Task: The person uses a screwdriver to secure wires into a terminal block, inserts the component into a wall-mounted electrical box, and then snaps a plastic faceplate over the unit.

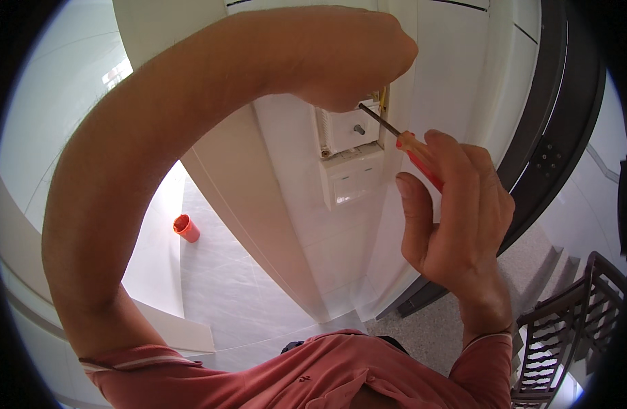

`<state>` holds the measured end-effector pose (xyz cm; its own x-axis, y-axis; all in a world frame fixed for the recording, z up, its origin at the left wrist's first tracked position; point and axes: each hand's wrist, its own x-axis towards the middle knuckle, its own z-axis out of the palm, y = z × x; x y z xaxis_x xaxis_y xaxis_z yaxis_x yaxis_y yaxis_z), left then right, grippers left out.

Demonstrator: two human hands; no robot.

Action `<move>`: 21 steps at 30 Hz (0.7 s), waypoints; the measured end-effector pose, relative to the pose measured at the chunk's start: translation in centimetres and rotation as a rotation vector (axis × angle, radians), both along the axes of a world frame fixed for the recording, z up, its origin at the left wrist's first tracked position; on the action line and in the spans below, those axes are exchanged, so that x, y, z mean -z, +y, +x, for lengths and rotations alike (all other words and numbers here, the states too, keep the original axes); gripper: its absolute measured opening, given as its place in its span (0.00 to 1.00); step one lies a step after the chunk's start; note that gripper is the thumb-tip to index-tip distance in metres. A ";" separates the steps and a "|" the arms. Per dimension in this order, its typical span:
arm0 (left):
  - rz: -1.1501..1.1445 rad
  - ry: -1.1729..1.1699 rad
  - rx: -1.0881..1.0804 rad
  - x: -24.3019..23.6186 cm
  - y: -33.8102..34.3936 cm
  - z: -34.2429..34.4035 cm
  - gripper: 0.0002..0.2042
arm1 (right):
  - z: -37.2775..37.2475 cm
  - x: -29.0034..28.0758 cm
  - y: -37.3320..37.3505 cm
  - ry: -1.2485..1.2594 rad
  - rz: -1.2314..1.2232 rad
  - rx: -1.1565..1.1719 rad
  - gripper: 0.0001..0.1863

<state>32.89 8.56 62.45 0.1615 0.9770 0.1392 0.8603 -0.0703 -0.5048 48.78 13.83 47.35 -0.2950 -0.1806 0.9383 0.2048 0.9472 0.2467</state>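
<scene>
My left hand [364, 58] is curled at the upper edge of a white wall-mounted electrical plate [342, 129], which has a round knob and is partly hidden by that hand; what its fingers hold is out of sight. A bit of yellow wire shows beside it. My right hand [456, 211] holds a red-handled screwdriver [422, 163] between its fingers, thumb standing apart, with the dark shaft angled up toward the plate near my left hand. Just below the plate is a white switch panel [351, 187].
A red cylindrical container [186, 229] stands on the grey tiled floor [238, 273] at left. A beige edge [238, 218] runs beside the wall. At right are a dark door frame [545, 150], a stair railing [565, 307] and steps [545, 273].
</scene>
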 end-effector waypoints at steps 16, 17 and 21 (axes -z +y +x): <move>0.089 0.137 0.466 1.0 1.4 -5.2 0.08 | -0.4 -0.2 -0.2 0.064 -0.058 -0.034 0.14; 0.074 0.106 0.474 1.0 1.5 -5.2 0.08 | -0.4 -0.2 -0.1 0.090 -0.080 -0.067 0.15; 0.044 0.061 0.382 0.8 1.2 -4.3 0.09 | -0.8 0.2 -0.4 0.143 -0.095 -0.104 0.15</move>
<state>28.61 9.76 61.68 0.5223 0.8379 0.1584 0.7445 -0.3575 -0.5638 47.96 13.45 47.17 -0.1422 -0.1115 0.9835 0.1314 0.9827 0.1304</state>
